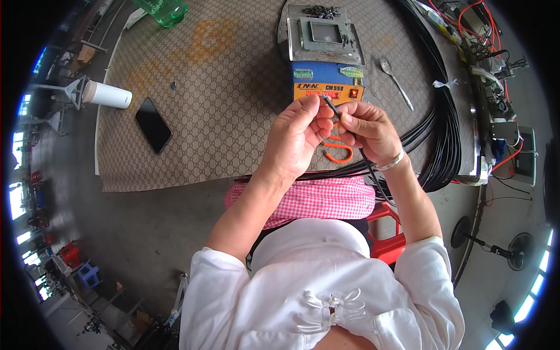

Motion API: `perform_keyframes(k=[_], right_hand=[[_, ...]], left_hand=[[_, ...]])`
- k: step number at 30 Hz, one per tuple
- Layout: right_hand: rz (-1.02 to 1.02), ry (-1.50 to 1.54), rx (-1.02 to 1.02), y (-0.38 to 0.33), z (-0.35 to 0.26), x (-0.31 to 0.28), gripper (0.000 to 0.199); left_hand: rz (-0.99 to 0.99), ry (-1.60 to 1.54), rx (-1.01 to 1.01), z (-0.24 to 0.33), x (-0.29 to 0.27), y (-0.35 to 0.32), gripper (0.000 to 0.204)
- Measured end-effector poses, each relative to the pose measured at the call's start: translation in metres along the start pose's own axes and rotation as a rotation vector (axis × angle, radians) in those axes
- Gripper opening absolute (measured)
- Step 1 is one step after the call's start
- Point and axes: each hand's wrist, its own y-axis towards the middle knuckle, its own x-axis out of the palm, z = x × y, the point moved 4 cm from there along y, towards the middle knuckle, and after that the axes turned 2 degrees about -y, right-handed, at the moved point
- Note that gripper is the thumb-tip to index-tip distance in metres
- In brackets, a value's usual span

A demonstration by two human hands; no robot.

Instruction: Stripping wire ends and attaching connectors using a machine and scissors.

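Nearest: white blouse sleeves (233, 274) and a pink checked cloth (309, 198) over the lap, at the near edge of the patterned table mat (221, 87). Beside the lap, on the right, a red plastic stool (388, 233).

Above the near edge of the mat: left hand (297, 137) and right hand (367, 131), raised side by side and nearly touching. Thin black cable (368, 169) pinched between them. Cable end (331, 107) poking up out of the gap between the two thumbs, tilted toward the far left. Left thumb and forefinger closed narrowly on it just below the tip; right thumb (350, 122) pressed against the cable from the other side, remaining right fingers curled around it. Cable running down behind the right wrist, past a silver bangle (392, 162), and off toward the lap.

Under the hands, on the mat: small orange loop of wire (338, 153).

Just beyond the hands: blue and orange bench machine (326, 81) with a grey metal top plate, near the far edge of the mat.

Right of the machine: metal spoon (396, 81) lying on the mat; large coil of black cable (443, 128) curving along the right edge of the mat.

Left part of the mat: black smartphone (153, 124) lying flat; white cylindrical cup (108, 94) on its side at the left edge.

Far left corner: green plastic bottle (163, 10).

Far right, off the mat: tangle of red wires (478, 23) and equipment.
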Motion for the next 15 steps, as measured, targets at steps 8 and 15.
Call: perform_keyframes(k=[8,15], right_hand=[[0.021,0.081,-0.097,-0.001,0.006,-0.003,0.010],[0.024,0.124,-0.165,-0.003,0.015,-0.008,0.011]], left_hand=[[-0.002,0.015,0.001,-0.006,-0.001,-0.002,0.014],[-0.006,0.052,0.029,-0.012,0.004,-0.006,0.015]])
